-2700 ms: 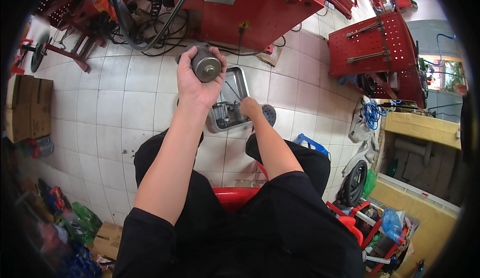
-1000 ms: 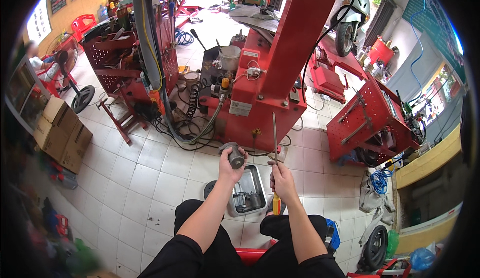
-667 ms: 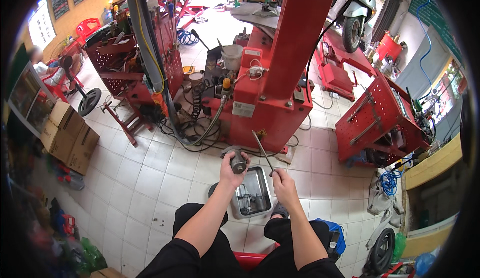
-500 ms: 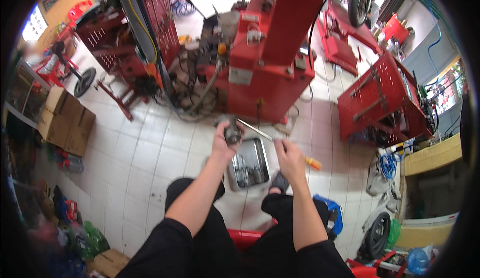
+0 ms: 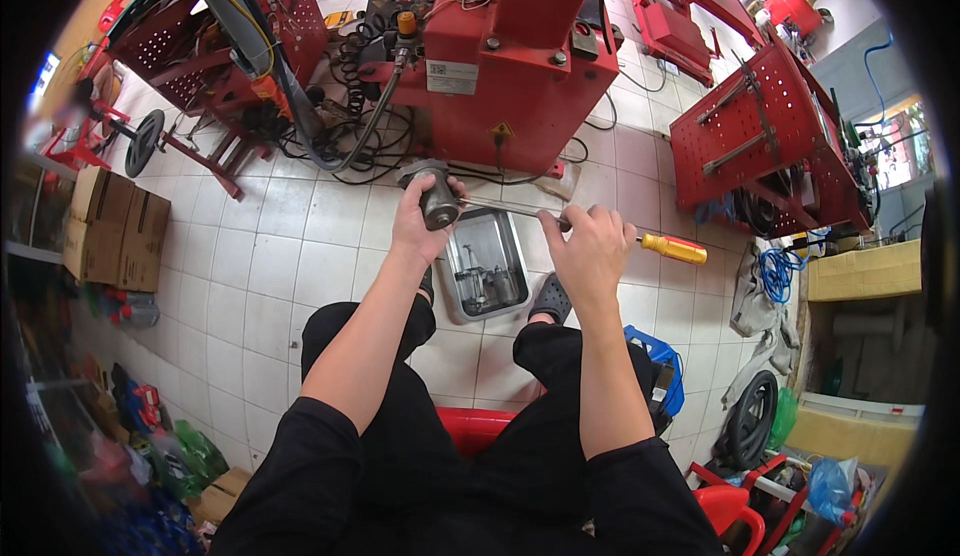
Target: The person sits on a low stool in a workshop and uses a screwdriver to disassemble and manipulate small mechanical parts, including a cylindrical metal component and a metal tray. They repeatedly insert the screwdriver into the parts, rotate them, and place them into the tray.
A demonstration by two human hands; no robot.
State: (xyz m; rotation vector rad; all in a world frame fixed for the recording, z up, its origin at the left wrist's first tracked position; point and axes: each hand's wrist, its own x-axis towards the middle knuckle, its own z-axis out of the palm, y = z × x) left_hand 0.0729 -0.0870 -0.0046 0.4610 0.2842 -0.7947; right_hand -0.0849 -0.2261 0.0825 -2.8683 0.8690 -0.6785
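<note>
In my left hand (image 5: 418,234) is a dark grey cylindrical metal part (image 5: 440,206) with a wider flanged end, which looks like a small motor. The fingers wrap round its body. My right hand (image 5: 592,248) is closed on a screwdriver by its shaft; the yellow-and-red handle (image 5: 674,248) sticks out to the right. A thin metal shaft (image 5: 510,208) runs left from the right hand, its tip at or close to the part's side; contact cannot be made out. Below both hands, a metal tray (image 5: 490,313) on the floor holds several metal pieces (image 5: 486,284) in shallow liquid.
A red machine base (image 5: 520,106) stands ahead, with black cables and hoses (image 5: 350,156) on its left. To the right is a red perforated stand (image 5: 745,161). Cardboard boxes (image 5: 118,226) are at the left. A blue crate (image 5: 668,366) sits beside my right knee.
My view has tilted downward, so the scene sits higher. The shaft's tip has come down from above the metal part to its side, and the screwdriver handle shows more fully.
</note>
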